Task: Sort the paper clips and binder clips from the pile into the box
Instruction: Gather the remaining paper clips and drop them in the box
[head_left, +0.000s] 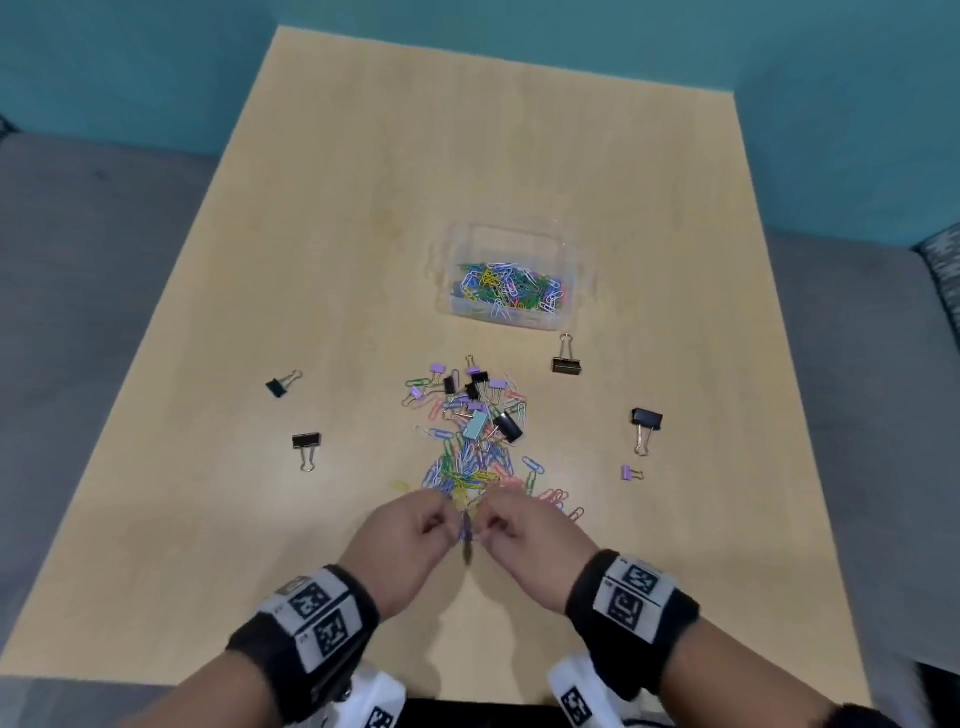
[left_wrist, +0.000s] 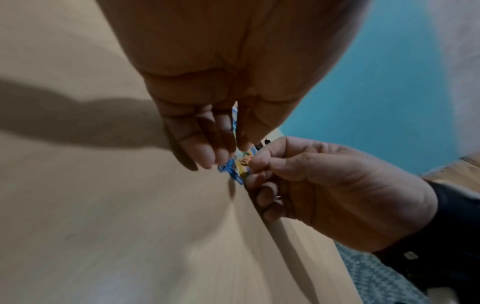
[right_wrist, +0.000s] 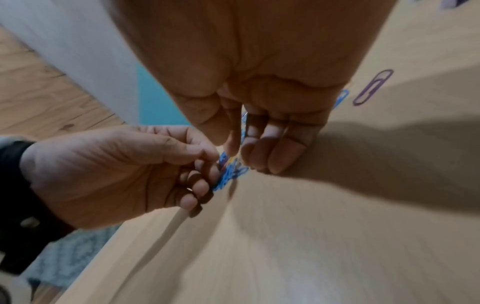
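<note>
Left hand (head_left: 402, 540): fingers curled, pinching blue paper clips (left_wrist: 232, 169)
Right hand (head_left: 524, 540): pinching the same tangle (held just above the table (head_left: 260, 519))
Pile (head_left: 470, 431): beyond the hands
Box (head_left: 511, 280): farther back, paper clips inside

Table (head_left: 311, 260) pale wood. Box (head_left: 571, 291) clear, paper clips inside (head_left: 511, 288) mixed blue, green, yellow, pink, white. Pile (head_left: 470, 431) multicolour clips plus black, lilac and one light-blue binder clips. Stray binder clip near right edge (head_left: 647, 418) black. Wristbands (head_left: 631, 597) black with black-and-white square markers. Wall (head_left: 779, 47) teal.
</note>
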